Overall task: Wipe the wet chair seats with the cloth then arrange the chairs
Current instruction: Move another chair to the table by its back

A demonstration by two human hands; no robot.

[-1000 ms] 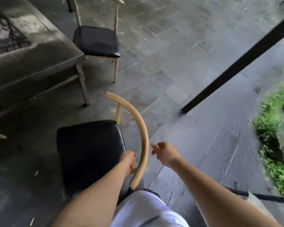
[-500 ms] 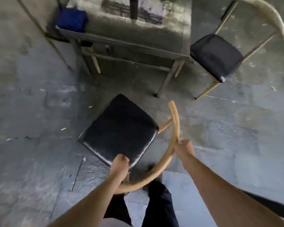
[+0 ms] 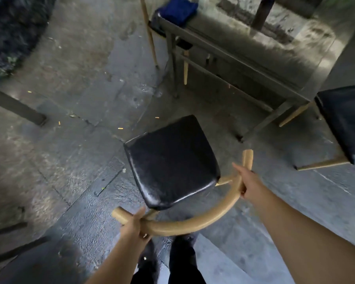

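- The chair (image 3: 172, 160) sits in the lower middle of the frame, on the wet stone floor (image 3: 80, 99), seen from above and behind.
- Its seat (image 3: 170, 162) is a black padded square with rounded corners, glossy, with pale highlights along the near and left edges; the surface looks damp.
- A curved wooden backrest (image 3: 193, 222), light tan and round in section, arcs around the near side of the seat, from a blunt end at lower centre-left to another blunt end at centre-right.
- The left hand (image 3: 134, 226) is wrapped around the backrest close to its left end, fingers closed on the rail.
- The right hand (image 3: 248, 181) clasps the backrest on its right stretch, just below the upper blunt end, thumb lying along the rail.
- Both forearms enter from the bottom edge; dark trouser legs (image 3: 182, 259) show between them.
- A blue cloth (image 3: 178, 9) lies bunched on the corner of the grey table (image 3: 275, 48) at the top centre, well apart from the held chair.
- A second chair (image 3: 344, 119) with the same black seat and tan legs stands at the right edge, partly cut off, beside the table's near leg.
- Tan legs of a third chair (image 3: 150, 37) show at the table's far side, near the cloth; its seat is mostly hidden.
- Count: three chairs at least partly visible, one cloth, one table, two hands.
- Small yellowish bits lie scattered on the floor left of the seat.
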